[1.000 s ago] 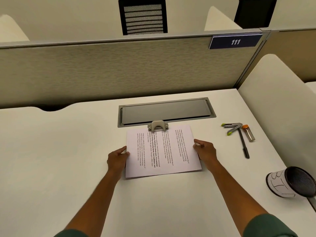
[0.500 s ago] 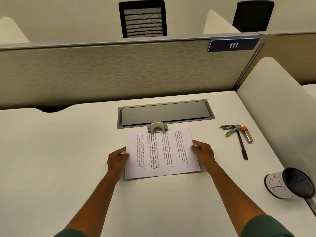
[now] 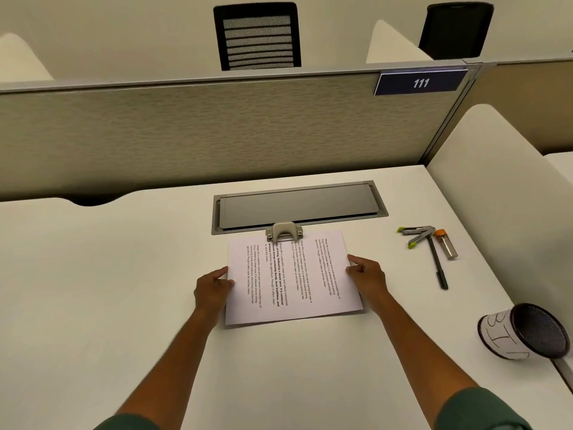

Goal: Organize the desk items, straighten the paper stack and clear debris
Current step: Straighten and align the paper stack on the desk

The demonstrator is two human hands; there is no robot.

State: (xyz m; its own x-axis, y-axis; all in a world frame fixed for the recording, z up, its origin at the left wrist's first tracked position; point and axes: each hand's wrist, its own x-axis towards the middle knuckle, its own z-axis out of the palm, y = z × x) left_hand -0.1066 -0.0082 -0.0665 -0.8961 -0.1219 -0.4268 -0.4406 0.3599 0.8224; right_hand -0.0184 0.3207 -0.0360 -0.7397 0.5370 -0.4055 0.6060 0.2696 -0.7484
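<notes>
Paper stack flat on white table; L hand & R hand touch its side edges. Pen, stapler at right.

desk plain off-white. paper stack white, black print, some lines bold. hole punch beige at stack's far edge. hatch grey. stapler grey with lime-green tips near desk's right edge; pen black; tube clear, orange cap. cup black mesh, white paper wrap with black marker strokes. partition beige woven texture; sign navy, white "111". sleeves dark green.
</notes>
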